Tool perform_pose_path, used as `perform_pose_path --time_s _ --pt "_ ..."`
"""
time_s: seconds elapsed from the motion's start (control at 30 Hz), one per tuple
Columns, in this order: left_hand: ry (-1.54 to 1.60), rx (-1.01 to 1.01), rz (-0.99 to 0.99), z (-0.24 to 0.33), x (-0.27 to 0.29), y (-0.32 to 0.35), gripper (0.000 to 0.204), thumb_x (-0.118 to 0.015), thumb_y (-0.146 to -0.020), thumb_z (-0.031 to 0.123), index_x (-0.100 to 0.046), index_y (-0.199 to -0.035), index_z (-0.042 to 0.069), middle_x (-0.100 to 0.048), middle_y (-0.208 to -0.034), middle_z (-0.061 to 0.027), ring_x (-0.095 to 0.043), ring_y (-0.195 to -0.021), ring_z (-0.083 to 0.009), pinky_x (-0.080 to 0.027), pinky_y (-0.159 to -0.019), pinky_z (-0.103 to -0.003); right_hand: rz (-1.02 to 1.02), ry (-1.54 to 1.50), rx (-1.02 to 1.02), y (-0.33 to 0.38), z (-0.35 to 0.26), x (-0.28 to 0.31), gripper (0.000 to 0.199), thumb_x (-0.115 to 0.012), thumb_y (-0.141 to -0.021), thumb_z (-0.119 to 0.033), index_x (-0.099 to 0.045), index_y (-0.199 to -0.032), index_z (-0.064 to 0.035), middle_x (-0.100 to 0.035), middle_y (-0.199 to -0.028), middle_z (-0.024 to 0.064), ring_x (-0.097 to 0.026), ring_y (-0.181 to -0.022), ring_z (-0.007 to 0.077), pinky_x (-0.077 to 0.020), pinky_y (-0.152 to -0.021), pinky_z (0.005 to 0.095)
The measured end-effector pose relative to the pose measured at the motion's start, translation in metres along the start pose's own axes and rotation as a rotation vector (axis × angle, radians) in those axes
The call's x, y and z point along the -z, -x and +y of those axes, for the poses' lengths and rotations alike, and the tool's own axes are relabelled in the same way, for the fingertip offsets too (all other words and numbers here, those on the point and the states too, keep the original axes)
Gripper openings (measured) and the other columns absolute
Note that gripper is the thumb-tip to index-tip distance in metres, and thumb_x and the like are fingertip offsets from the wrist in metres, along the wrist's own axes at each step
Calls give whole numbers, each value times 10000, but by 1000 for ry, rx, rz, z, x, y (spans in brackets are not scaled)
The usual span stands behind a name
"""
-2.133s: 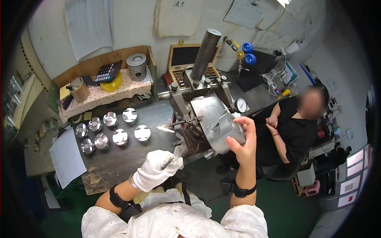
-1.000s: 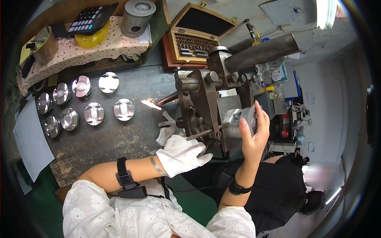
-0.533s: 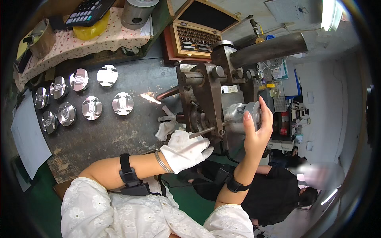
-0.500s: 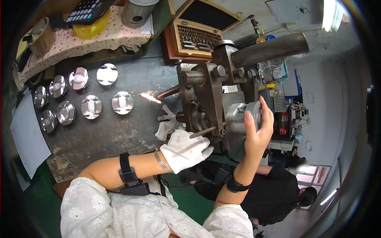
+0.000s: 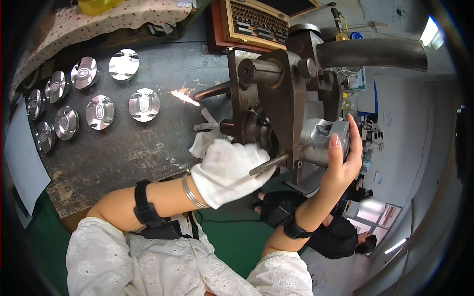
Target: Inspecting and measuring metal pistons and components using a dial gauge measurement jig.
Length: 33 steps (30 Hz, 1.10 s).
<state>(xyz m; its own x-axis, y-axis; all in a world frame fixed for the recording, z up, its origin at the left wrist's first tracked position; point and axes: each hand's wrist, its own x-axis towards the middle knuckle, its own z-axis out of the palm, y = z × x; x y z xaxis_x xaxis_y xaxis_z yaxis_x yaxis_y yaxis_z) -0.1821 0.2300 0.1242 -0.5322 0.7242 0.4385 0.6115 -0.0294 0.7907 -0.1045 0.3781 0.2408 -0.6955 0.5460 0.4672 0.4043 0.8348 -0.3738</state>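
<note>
Silver polished metal discs [image 5: 100,112], eight in total, occupy two rows on a dark, scuffed workbench [image 5: 128,158]. To their right lies a crumpled white fabric glove [image 5: 205,140]. The white-gloved left hand [image 5: 231,170], fingers partly curled, is at a thin steel rod [image 5: 269,165] of the dark steel fixture [image 5: 279,106]; whether it grips the rod cannot be determined. At the fixture's right side is a grey cylindrical metal part [image 5: 315,142]. The bare right hand [image 5: 345,165] grips its outer end between thumb and fingers.
</note>
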Motion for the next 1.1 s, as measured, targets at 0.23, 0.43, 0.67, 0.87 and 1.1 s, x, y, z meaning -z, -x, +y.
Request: perform_pose_path --time_s 0.23,0.43,0.67,0.87,1.1 --pt "-29 107 386 -23 14 -24 178 -659 -751 119 -571 -841 -7 -575 -855 -159 -592 -623 -311 -481 -541 -388 -2 11 2 1 -3 0 510 -660 -778 -231 -548 -1210 15 -560 -1105 138 -527 -1010 222 -375 -931 334" --pt "-247 75 126 -36 15 -31 197 -646 -735 185 -588 -793 6 -564 -858 -155 -592 -769 -311 -486 -645 -400 -13 16 11 1 -5 -1 495 -650 -786 -210 -543 -1216 11 -555 -1090 123 -525 -996 207 -376 -926 326" --pt "-272 0 84 -36 17 -31 154 -653 -744 181 -596 -779 42 -566 -778 -113 -595 -678 -272 -486 -586 -377 1 13 9 2 -5 -1 484 -648 -797 -211 -544 -1217 5 -546 -1096 119 -520 -999 205 -374 -926 325" --pt "-284 -5 89 -33 11 -20 200 -542 -863 237 -560 -739 81 -535 -617 -61 -568 -482 -228 -464 -450 -332 -3 16 20 3 0 -1 489 -653 -798 -224 -545 -1219 0 -546 -1086 125 -518 -1004 210 -374 -926 328" --pt "-270 25 85 -15 0 3 173 -641 -809 212 -571 -692 104 -535 -576 -51 -558 -475 -234 -465 -440 -333 14 20 24 2 -1 -2 496 -657 -800 -230 -541 -1218 9 -545 -1085 124 -519 -999 211 -373 -924 324"
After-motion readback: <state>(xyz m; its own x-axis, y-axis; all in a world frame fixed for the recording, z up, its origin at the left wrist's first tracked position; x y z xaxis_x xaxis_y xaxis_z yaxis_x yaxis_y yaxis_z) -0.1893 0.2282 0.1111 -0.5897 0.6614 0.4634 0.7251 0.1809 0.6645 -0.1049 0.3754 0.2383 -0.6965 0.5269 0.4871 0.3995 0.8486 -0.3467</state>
